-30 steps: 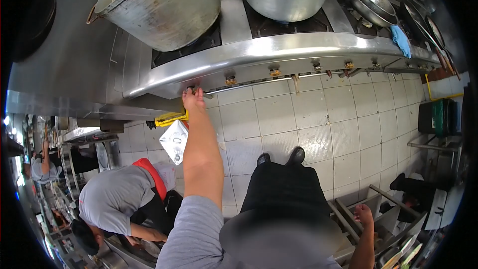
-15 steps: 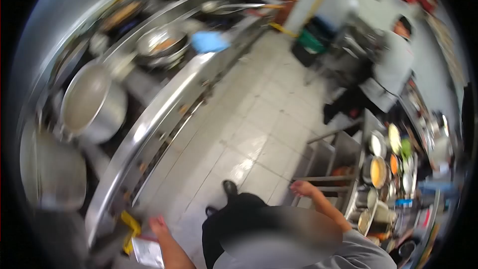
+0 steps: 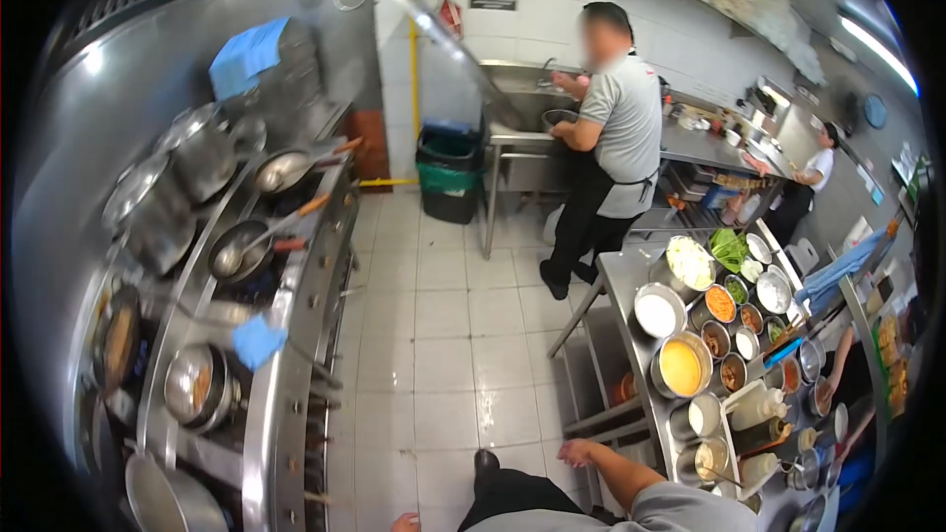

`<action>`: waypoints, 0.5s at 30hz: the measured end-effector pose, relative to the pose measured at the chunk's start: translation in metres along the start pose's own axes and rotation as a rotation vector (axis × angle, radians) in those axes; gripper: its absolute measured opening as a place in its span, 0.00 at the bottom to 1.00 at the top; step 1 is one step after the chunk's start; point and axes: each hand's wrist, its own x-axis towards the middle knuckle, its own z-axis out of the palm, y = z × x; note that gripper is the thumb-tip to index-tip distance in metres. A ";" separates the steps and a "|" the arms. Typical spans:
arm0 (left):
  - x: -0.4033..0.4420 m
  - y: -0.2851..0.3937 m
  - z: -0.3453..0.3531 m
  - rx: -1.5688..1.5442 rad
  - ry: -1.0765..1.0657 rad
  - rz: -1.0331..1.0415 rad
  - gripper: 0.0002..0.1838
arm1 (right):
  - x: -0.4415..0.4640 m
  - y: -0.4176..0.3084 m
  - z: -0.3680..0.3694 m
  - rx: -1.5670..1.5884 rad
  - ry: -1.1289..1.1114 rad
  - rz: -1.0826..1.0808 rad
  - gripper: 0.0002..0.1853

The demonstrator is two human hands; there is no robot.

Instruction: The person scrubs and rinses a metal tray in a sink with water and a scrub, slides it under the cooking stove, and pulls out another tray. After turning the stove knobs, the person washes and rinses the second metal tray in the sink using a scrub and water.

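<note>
At the near end of the aisle, the right hand (image 3: 576,451) hangs off the left edge of the counter (image 3: 625,284), fingers loosely bent, nothing visible in the grip. The left hand (image 3: 406,522) is cut off by the bottom of the view; I cannot tell whether its fingers are apart or together. It is out over the floor, nearer the stove (image 3: 259,433) and apart from its front.

The counter's near tubs lie to the right of the right hand, the nearer of the two: the cream tub (image 3: 708,457) with a spoon (image 3: 728,479) whose handle points right and toward the wearer, then the yellow tub (image 3: 680,366) farther up the left edge. Both are round, without a long axis; the counter's own left edge stands between hand and tubs.

Across the aisle, a big pot (image 3: 169,498) sits at the stove's near end, and a blue cloth (image 3: 258,340) lies over its front edge. Farther off, a pan (image 3: 241,251) holds a ladle. Beyond the counter's far left corner, a co-worker (image 3: 631,123) stands at the sink.
</note>
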 end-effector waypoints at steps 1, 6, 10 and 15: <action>0.020 -0.002 -0.021 0.217 -0.098 0.079 0.21 | 0.033 0.007 -0.015 -0.018 0.002 -0.087 0.15; 0.116 0.049 -0.088 1.028 0.014 0.366 0.35 | 0.046 -0.057 -0.096 0.140 0.160 -0.276 0.17; 0.178 0.098 -0.115 0.832 0.060 0.096 0.35 | 0.044 -0.114 -0.136 0.238 0.181 -0.339 0.18; 0.230 0.141 -0.095 0.811 0.037 0.115 0.31 | 0.049 -0.176 -0.168 0.334 0.173 -0.425 0.17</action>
